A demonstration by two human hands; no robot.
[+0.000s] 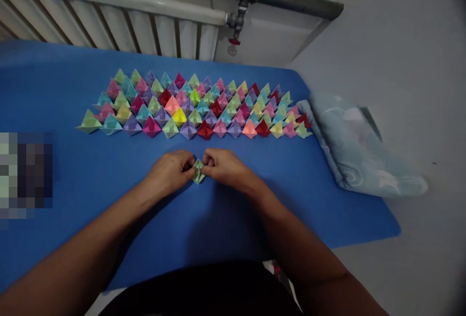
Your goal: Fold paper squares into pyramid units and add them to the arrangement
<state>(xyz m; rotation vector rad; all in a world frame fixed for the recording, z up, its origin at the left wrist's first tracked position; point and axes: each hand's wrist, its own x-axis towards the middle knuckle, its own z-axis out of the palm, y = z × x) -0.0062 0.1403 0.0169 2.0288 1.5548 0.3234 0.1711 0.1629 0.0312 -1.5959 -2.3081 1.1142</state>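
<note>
A small light green folded paper [198, 172] is pinched between my two hands, just above the blue surface. My left hand [174, 169] closes thumb and fingers on its left side. On the opposite side, my right hand [224, 165] grips it with the fingers curled in. The fingertips hide part of the paper. Beyond my hands stand several rows of folded paper boats in many colours; a dark red boat [205, 129] and a light green boat [170, 128] are in the nearest row.
The blue table [153, 243] reaches to a white radiator [134, 29] at the back. A grey pipe [298, 0] with a red-handled valve [235, 41] runs along the wall. At the right lies a folded light blue cloth [360, 151]. Something blurred out [25, 175] is at the left edge.
</note>
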